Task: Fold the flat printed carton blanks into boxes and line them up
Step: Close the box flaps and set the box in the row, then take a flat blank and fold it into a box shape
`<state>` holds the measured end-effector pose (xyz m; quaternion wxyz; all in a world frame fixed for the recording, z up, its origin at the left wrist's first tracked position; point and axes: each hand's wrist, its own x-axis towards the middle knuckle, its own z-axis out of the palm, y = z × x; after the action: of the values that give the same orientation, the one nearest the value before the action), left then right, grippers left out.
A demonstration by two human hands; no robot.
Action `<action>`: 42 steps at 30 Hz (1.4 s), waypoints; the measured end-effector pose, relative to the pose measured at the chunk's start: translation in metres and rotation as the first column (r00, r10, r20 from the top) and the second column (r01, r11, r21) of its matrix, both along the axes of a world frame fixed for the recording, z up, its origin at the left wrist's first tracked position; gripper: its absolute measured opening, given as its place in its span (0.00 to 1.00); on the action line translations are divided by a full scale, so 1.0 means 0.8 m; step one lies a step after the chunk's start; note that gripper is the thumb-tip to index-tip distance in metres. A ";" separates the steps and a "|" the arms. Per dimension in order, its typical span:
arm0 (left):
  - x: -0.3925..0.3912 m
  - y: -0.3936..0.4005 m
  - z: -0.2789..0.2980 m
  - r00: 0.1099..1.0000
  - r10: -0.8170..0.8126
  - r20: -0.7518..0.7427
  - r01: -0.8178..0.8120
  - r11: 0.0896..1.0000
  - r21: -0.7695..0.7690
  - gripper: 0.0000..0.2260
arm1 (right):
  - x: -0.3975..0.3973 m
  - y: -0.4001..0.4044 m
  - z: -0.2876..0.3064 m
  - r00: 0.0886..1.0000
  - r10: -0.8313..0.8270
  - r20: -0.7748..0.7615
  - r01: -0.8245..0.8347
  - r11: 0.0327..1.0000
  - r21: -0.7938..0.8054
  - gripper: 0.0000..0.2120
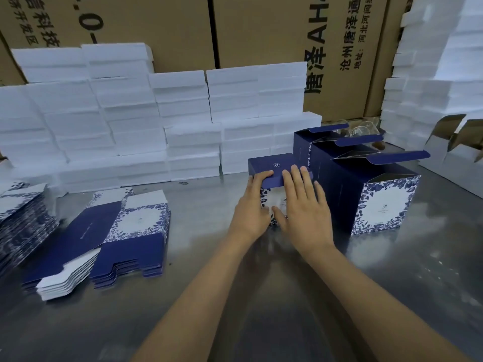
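Note:
A navy and floral-printed carton stands on the steel table, partly folded, with its navy end panel facing up. My left hand grips its near left corner, fingers curled over the navy top edge. My right hand lies flat on the same top edge with straight fingers, thumb against the white floral face. To the right, three folded boxes stand in a row with top flaps open. A stack of flat printed blanks lies at the left.
A second pile of flat blanks sits at the far left edge. White foam blocks are stacked along the back and at the right. Brown shipping cartons form the wall behind. Open grey boxes stand at the far right.

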<state>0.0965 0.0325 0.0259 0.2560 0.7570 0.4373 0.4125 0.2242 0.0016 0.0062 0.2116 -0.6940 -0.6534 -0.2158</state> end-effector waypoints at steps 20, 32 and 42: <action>0.090 0.206 -0.004 1.000 0.006 0.003 -0.006 1.000 0.005 0.34 | 0.065 0.199 0.016 0.997 -0.051 -0.053 0.044 0.991 -0.128 0.41; 0.037 0.130 0.020 1.000 -0.016 -0.005 0.016 1.000 0.009 0.46 | 0.025 0.111 0.043 0.998 0.037 -0.053 -0.045 0.985 -0.169 0.45; -0.082 0.013 -0.013 0.973 0.228 0.036 -0.225 0.971 -0.085 0.29 | -0.107 0.043 0.014 0.783 0.131 -0.608 -0.492 0.728 -0.478 0.29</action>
<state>0.0305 0.0432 0.0153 0.2473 0.6817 0.5310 0.4383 0.1383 0.0357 0.0173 0.1821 -0.6295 -0.7124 0.2511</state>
